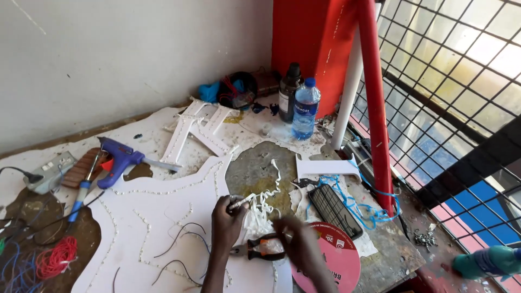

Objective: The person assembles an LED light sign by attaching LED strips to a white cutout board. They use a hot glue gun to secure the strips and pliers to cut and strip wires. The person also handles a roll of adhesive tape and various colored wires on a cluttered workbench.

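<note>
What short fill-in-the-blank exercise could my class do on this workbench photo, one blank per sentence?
1. The glue gun lying at the left of the bench is ____ in colour.
2. The left hand holds a thin white strip above the large ____ board.
3. The pliers between the two hands have orange and ____ handles.
4. The clear water bottle near the red post has a ____ cap.

Missing words: blue; white; black; blue

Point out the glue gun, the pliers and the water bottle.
glue gun [120, 160], head view, on its blue body.
pliers [261, 248], head view, on the orange-black handles.
water bottle [305, 110], head view, on its label.
</note>
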